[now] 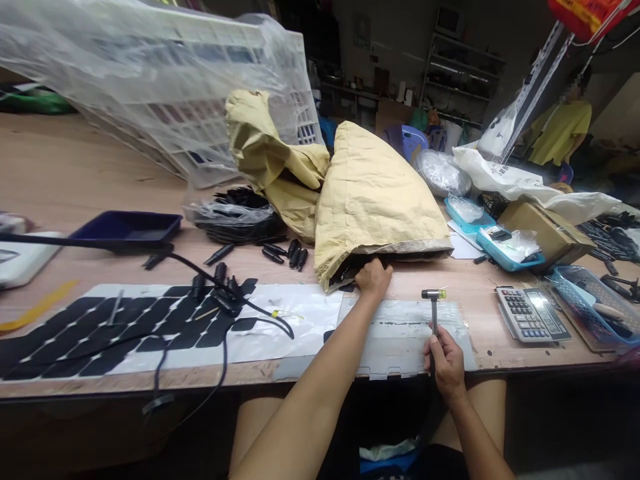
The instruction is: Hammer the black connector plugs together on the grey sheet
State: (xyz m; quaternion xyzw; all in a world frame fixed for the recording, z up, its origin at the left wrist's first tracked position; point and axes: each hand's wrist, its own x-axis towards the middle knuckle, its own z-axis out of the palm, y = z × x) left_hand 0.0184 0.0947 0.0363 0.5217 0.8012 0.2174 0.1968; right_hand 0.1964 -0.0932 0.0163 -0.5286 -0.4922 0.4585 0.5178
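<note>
My left hand [373, 278] reaches into the mouth of a big tan paper sack [373, 193] lying on the wooden table [75, 180]; its fingers are hidden inside among black parts. My right hand [444, 363] is closed round the handle of a small hammer [433, 303], held upright over a grey mat [400, 333] at the table's front edge. Loose black connector pieces [287, 253] lie left of the sack.
A flexible black solar panel [100, 330] with cables lies at front left, by a dark blue tray [125, 228]. A bagged white crate [165, 87] stands behind. A calculator [531, 313], blue baskets [595, 313] and a cardboard box [545, 230] are right. A person in yellow [560, 130] sits far right.
</note>
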